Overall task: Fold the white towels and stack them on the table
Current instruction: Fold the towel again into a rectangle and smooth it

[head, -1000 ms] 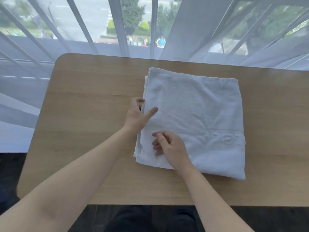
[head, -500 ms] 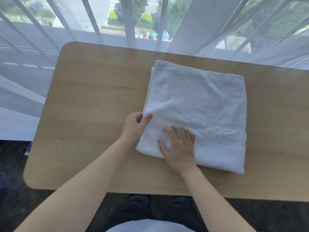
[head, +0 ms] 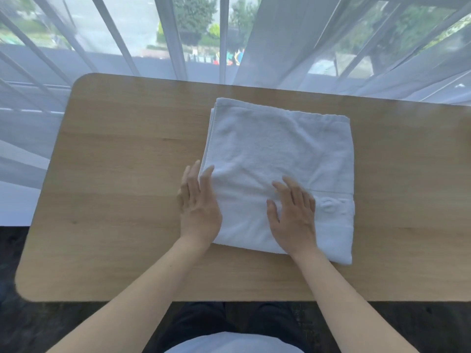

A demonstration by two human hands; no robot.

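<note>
On the light wooden counter (head: 122, 174) with rounded corners, right of its middle, lies the folded white terry towel (head: 277, 154), several layers showing along its left edge. My left hand (head: 198, 207) lies flat against that edge, fingers straight, to keep the layers in line, I judge. My right hand (head: 293, 215) rests open on the near part of the cloth, fingers spread, pressing it smooth. Neither grip holds anything. Sheer white curtains (head: 331, 47) hang beyond the far edge.

Wooden table (head: 114, 174), rounded corners.
One folded white towel (head: 280, 154) lies flat on it, right of centre.
</note>
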